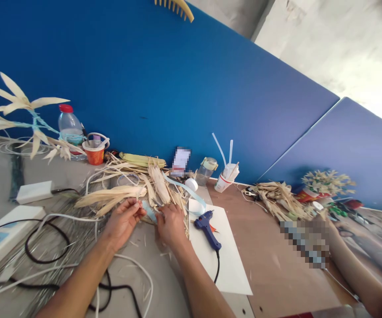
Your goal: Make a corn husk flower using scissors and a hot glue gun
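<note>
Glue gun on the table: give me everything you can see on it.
The glue gun has a dark blue, plastic-looking body with a short nozzle and an orange part beside the handle. It lies on its side on a white sheet, nozzle towards the blue partition, handle towards the wearer. A black cord leaves the handle's end. No hand touches it. Whether it's powered, or touches the light blue ribbon, I can't tell.

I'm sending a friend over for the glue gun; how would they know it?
Against the blue partition stands a cluttered worktable. On it, right of the person's right hand, lies a white sheet. The glue gun on it is dark blue, pistol-shaped, black-corded.
</note>
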Motion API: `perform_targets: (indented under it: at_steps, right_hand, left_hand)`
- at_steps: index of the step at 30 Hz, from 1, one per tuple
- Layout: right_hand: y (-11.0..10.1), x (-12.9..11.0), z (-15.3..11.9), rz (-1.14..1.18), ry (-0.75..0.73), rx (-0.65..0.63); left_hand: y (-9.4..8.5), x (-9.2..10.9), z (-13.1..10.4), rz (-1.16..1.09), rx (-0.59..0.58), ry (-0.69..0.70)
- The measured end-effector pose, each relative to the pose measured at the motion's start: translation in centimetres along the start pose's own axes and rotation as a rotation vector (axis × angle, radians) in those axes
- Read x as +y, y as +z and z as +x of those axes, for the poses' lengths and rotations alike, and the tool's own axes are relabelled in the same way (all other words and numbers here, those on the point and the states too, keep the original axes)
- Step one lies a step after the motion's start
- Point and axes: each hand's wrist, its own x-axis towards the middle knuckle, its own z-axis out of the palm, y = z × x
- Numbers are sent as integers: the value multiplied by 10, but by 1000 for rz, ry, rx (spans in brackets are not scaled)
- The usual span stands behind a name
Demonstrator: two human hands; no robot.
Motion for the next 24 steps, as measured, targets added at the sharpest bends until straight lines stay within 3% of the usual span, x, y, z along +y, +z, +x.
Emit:
perform_targets:
  at_steps: [10, 16, 21, 24]
  right_hand:
    - [-13, -2, 6, 153, 30, 24]
    - [-31, -13, 6, 296, 62, -50]
    - [-46, -13, 22, 231, 79, -54]
    - [-43, -11, 40, 130, 98, -132]
  left_hand:
    - [0, -2, 0, -7, 27, -25]
    - [0, -2, 0, 6, 33, -2]
    - [-3, -1, 2, -19, 40, 7]
    - [-5, -2, 4, -43, 41, 9]
